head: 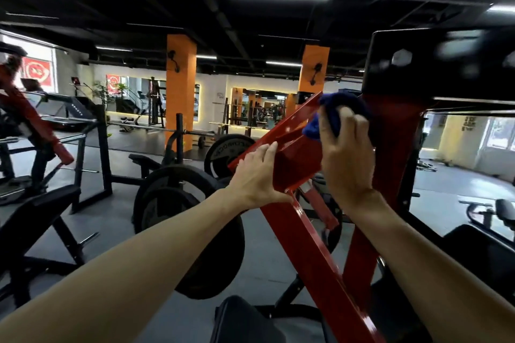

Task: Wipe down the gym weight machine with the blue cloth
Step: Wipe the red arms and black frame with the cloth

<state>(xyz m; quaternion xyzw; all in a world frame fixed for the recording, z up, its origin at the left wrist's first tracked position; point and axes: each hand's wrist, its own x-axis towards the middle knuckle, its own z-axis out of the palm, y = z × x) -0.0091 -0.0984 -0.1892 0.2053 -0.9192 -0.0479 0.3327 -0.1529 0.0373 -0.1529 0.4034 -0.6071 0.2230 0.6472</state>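
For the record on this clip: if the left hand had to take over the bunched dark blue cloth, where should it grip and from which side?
Probably the loose lobe of the bunched dark blue cloth hanging out on the left, below the right hand. Come from the left, along the slanted red steel arm: the right hand's fingers curl over the cloth's top and right, so only that lobe is free. The left hand already rests just below on the same arm.

We reach both bare forearms forward and up from the bottom corners of the view. Our left hand [257, 175] lies with straight fingers laid together, thumb tucked underneath. Our right hand [347, 153] is raised higher, back of the hand toward us, wrist bent, fingers [359, 122] curled in a closed grip above.
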